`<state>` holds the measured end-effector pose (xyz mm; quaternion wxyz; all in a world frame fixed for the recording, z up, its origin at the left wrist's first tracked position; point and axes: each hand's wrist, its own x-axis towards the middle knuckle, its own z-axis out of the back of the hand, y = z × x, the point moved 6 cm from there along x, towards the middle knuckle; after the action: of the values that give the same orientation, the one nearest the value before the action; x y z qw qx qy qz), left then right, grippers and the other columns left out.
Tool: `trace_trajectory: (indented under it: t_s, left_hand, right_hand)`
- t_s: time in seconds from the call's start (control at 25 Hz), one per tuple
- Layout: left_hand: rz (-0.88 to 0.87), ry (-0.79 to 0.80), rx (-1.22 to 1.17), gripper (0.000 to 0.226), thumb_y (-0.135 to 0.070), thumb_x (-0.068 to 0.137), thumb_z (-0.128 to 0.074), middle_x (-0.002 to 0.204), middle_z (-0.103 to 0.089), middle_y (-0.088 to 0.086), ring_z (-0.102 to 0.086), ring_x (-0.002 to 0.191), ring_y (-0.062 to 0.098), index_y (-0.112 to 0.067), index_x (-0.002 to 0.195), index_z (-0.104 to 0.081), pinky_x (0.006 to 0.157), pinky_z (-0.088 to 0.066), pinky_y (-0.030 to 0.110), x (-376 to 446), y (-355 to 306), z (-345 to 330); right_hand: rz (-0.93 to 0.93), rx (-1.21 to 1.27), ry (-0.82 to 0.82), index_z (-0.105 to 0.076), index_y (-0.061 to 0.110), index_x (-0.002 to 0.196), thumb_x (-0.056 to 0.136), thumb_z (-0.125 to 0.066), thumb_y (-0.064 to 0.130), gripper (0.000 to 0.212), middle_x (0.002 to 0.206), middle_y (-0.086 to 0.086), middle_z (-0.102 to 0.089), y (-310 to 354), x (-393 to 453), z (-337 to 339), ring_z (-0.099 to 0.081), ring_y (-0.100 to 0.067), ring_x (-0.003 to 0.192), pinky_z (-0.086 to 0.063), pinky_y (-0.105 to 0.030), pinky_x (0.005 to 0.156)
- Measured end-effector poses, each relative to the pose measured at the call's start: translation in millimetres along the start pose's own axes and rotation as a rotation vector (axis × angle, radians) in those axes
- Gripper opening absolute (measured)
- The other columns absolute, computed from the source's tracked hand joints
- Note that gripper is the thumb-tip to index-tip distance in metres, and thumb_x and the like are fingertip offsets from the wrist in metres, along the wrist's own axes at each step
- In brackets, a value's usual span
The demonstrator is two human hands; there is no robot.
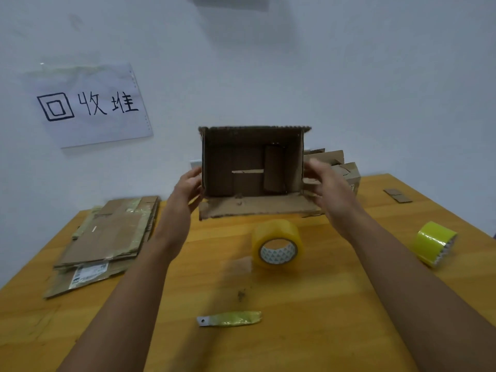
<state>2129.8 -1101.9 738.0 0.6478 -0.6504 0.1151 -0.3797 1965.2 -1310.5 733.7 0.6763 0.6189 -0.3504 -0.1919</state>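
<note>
The left hand [186,187] is curled against the left wall of a cardboard box [252,162], thumb at the wall's front edge and fingers bent in below it, so it grips that side. The right hand [328,187] is at the opposite wall with its fingers spread and loosely bent. It is blurred, and whether it clasps the wall or only touches it cannot be told. The two hands are well apart, with the whole width of the box between them.

The box is plain brown corrugated cardboard and is turned so that its open side faces the camera. Its inside is dark, with overlapping bottom flaps and a pale strip across the middle. One flap folds out along the top edge. A wider, ragged flap hangs forward along the lower edge, over the far part of the wooden bench [322,304]. Whether that flap rests on the bench is unclear.

Just in front of the box a roll of clear packing tape [276,244] stands on its edge. Nearer the person lies a small blade wrapped in yellow-green tape [229,318]. Right of the right forearm is a yellow-green tape roll [434,242]. Flattened cardboard boxes [107,237] are stacked to the left. More cardboard boxes [346,170] stand behind the right hand, and a cardboard scrap [397,196] lies further right. A handwritten paper sign [91,106] hangs on the wall.
</note>
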Motion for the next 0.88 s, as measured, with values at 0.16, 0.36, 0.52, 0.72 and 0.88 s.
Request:
trace_trajectory:
  t_s: [0.16,0.36,0.52,0.72,0.88]
  left_hand:
    - [0.000,0.023,-0.069,0.066,-0.016,0.077,-0.042,0.135,-0.060,0.005,-0.053,0.128,0.019,-0.015,0.143,-0.047,0.112,-0.037,0.048,25,-3,20]
    - [-0.090,0.034,0.232,0.067,-0.027,0.085,-0.072,0.138,-0.051,-0.009,-0.048,0.127,0.005,-0.027,0.144,-0.040,0.108,-0.041,0.031,32,2,8]
    - [-0.005,-0.145,0.263,0.047,-0.045,0.087,-0.063,0.123,-0.061,-0.006,-0.058,0.114,0.014,-0.022,0.127,-0.054,0.092,-0.049,0.032,39,28,6]
    - [0.027,-0.179,0.376,0.034,-0.037,0.089,-0.068,0.109,-0.061,-0.013,-0.056,0.099,0.003,-0.023,0.118,-0.057,0.075,-0.045,0.017,40,78,-9]
    - [0.097,-0.217,0.420,0.027,-0.032,0.091,-0.066,0.106,-0.061,-0.008,-0.054,0.097,0.009,-0.019,0.112,-0.057,0.066,-0.039,0.012,46,118,-14]
  right_hand:
    - [0.069,0.061,0.063,-0.055,0.015,0.127,0.099,-0.034,0.020,0.036,0.126,-0.004,-0.063,21,24,2,-0.058,-0.023,0.117,-0.049,-0.040,0.096]
    - [0.111,-0.217,0.164,-0.052,0.020,0.136,0.105,-0.037,0.038,0.039,0.120,-0.006,-0.058,26,39,-6,-0.057,-0.014,0.110,-0.052,-0.032,0.091]
    - [-0.041,-0.010,0.181,-0.060,0.024,0.130,0.097,-0.019,0.066,0.067,0.124,0.003,-0.066,-3,49,-5,-0.054,-0.016,0.122,-0.040,-0.043,0.104]
    - [-0.106,-0.157,0.120,-0.067,0.032,0.116,0.093,-0.034,0.066,0.053,0.117,0.002,-0.068,-60,54,-2,-0.056,-0.020,0.119,-0.045,-0.045,0.102]
    - [-0.193,-0.143,0.171,-0.058,0.036,0.127,0.090,-0.036,0.066,0.052,0.133,0.005,-0.059,-99,60,-1,-0.052,-0.016,0.125,-0.044,-0.043,0.103]
